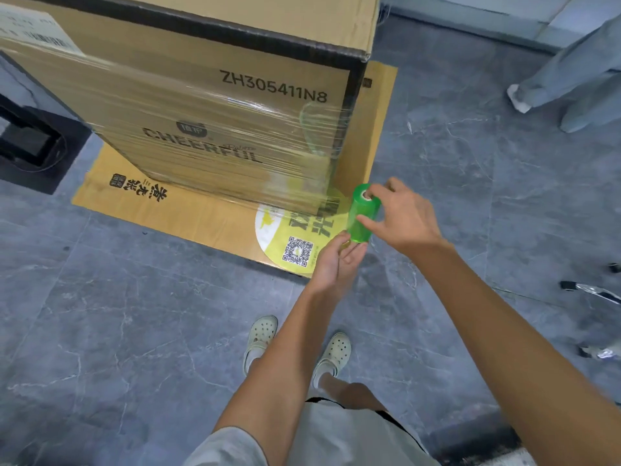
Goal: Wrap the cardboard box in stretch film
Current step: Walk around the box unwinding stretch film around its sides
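Stretch film (pixel 289 190) runs from the green roll (pixel 364 213) that we hold between both hands. Our right hand (pixel 403 216) comes at it from the right on an outstretched arm, fingertips hooked over the roll's upper end and thumb pressed on its side. Our left hand (pixel 336 260) reaches in from below, palm up, fingers curled under the lower end. The roll stands nearly upright, a little tilted, between the two sets of fingers.

Just beyond the fingers the film spans to the near corner of the cardboard box (pixel 201 105). Its lower front is already banded with clear layers, and the upper strip with the printed code is bare. The box stands on a flattened yellow-brown cardboard sheet (pixel 168 213), which lies on a grey marbled tile floor (pixel 100 314).

Below our arms we see our pale clogs (pixel 260 334). Farther out, left of the box, sits a black object (pixel 30 142). Far to the right are another person's trouser legs (pixel 581 72) and chair castors (pixel 571 285).
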